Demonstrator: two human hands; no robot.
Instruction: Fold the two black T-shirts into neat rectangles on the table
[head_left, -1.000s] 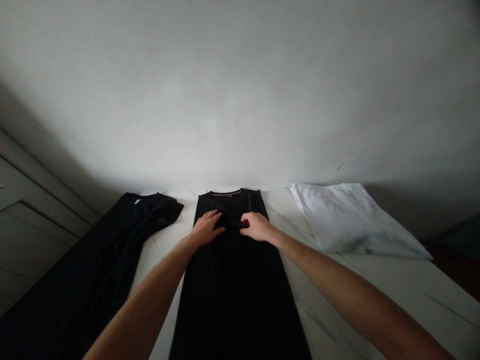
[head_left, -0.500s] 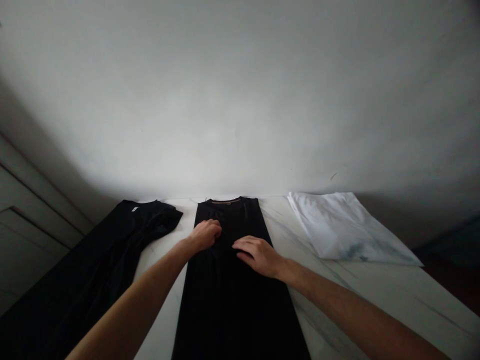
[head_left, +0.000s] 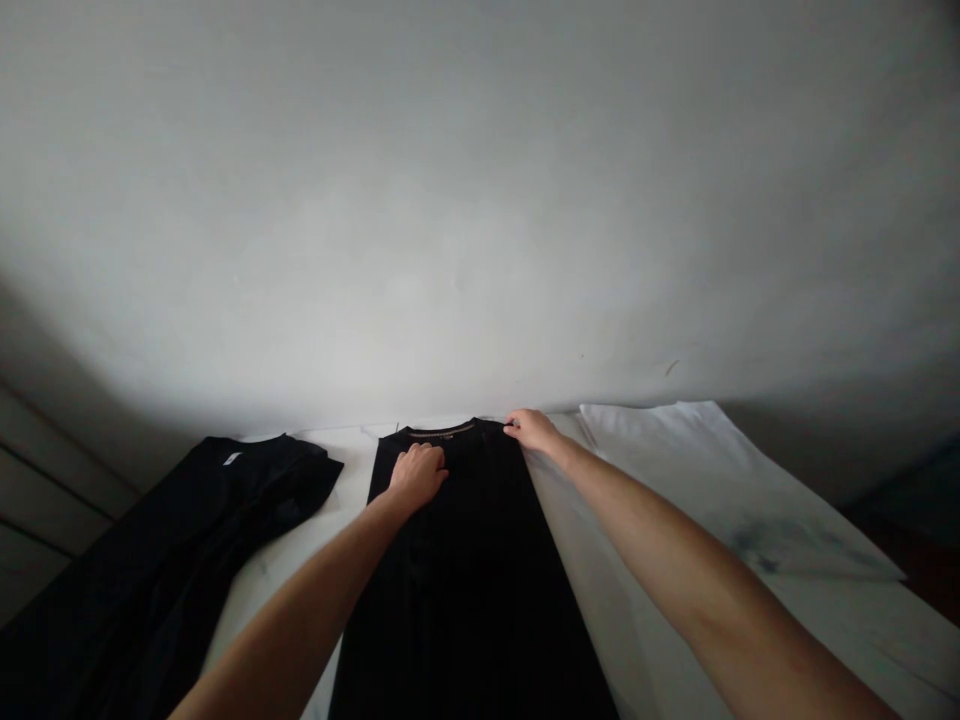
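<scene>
A black T-shirt (head_left: 480,570) lies lengthwise before me, folded into a long narrow strip, its neckline towards the wall. My left hand (head_left: 418,473) is closed on its upper left part, just below the collar, with the fingers curled down into the cloth and their tips hidden. At the far right corner of the same shirt, my right hand (head_left: 531,430) pinches the edge between thumb and fingers. The shirt's near end runs out of view at the bottom.
Another black garment (head_left: 187,540) with a small white label is spread on the left. On the right lies a folded white garment (head_left: 705,480) with a bluish-grey print. Both rest on a white marbled table (head_left: 592,610) against a pale wall (head_left: 465,220).
My right hand has moved away from the middle of the shirt to its far right corner and taken hold there. My left hand stays near the collar. The view has tilted up slightly.
</scene>
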